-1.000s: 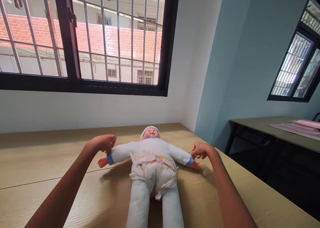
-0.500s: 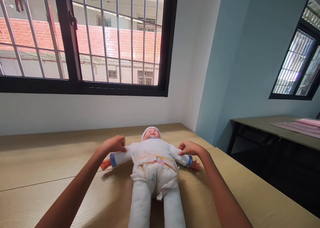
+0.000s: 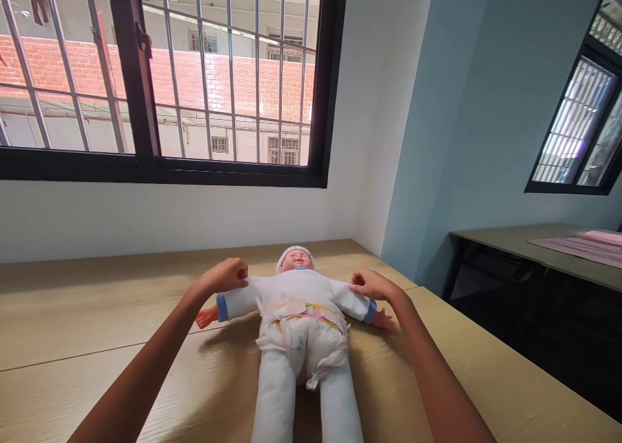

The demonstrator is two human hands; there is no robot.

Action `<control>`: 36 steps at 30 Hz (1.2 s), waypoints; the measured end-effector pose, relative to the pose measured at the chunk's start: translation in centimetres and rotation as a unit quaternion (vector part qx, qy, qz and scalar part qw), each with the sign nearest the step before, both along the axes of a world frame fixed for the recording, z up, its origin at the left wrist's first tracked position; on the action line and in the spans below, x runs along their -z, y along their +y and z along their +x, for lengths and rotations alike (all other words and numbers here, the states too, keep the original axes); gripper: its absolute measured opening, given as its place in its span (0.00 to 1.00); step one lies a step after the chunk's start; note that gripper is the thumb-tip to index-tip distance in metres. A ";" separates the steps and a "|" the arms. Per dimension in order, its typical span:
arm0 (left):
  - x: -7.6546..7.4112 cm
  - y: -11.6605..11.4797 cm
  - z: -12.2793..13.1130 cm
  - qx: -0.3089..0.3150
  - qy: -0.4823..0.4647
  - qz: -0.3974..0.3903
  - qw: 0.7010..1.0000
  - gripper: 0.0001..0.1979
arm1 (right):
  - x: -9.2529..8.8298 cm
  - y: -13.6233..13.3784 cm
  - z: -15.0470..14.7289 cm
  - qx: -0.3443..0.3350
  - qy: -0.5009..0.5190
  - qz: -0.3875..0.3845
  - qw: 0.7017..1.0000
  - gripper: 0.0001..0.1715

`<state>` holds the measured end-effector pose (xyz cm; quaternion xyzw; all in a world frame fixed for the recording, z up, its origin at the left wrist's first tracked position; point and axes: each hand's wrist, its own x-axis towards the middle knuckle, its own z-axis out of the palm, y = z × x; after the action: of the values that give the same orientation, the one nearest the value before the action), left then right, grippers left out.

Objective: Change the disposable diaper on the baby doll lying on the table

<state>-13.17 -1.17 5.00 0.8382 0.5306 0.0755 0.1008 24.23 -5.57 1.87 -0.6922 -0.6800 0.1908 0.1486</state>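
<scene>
Two hands are seen in the head view, the left hand (image 3: 224,276) and the right hand (image 3: 373,285), both set on a doll (image 3: 301,297). The doll is laid on its back on a wooden table (image 3: 97,313), its long axis running straight away from the wearer. The legs (image 3: 275,397) are directed toward the wearer, and the capped head (image 3: 295,258) lies at the far end. The doll's arms are spread sideways, crossing that axis at the shoulders.

Each hand is placed on the upper part of a white sleeve (image 3: 240,297), inboard of the blue cuff, with the fingers curled. Whether the cloth is gripped or only touched cannot be told. Neither hand is clearly nearer the chest; they are placed about evenly on either side of the axis.

A rumpled diaper (image 3: 304,342) is worn at the hips. Beyond the table, a barred window (image 3: 146,171) is set in the wall. To the right, a dark desk (image 3: 505,242) bears a pink mat (image 3: 578,247).
</scene>
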 end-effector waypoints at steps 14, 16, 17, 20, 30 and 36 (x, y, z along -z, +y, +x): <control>2.4 1.3 -0.1 -0.025 -0.062 -0.023 0.997 0.09 | 1.9 0.2 -1.7 0.051 0.010 0.024 0.998 0.06; 3.6 1.8 0.5 -0.042 -0.061 -0.009 0.997 0.09 | 2.4 0.5 -2.1 0.067 0.007 0.026 0.997 0.09; 4.1 2.0 0.9 -0.048 -0.061 0.002 0.997 0.10 | 2.7 0.7 -2.3 0.077 0.006 0.027 0.997 0.11; 5.2 2.1 2.2 -0.059 -0.067 0.038 0.995 0.13 | 3.8 1.4 -3.0 0.116 0.000 0.032 0.993 0.14; 5.0 -0.6 4.7 -0.075 -0.055 0.098 0.991 0.20 | 5.7 2.2 -3.9 0.203 -0.013 0.050 0.978 0.17; 5.1 -1.5 5.1 -0.068 -0.008 0.122 0.990 0.19 | 6.1 2.1 -3.9 0.202 -0.027 0.068 0.977 0.17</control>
<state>-8.03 -2.71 -0.11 0.8056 0.5723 0.1531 -0.0034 20.32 -3.48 -4.22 -0.8084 -0.5412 0.0914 0.2129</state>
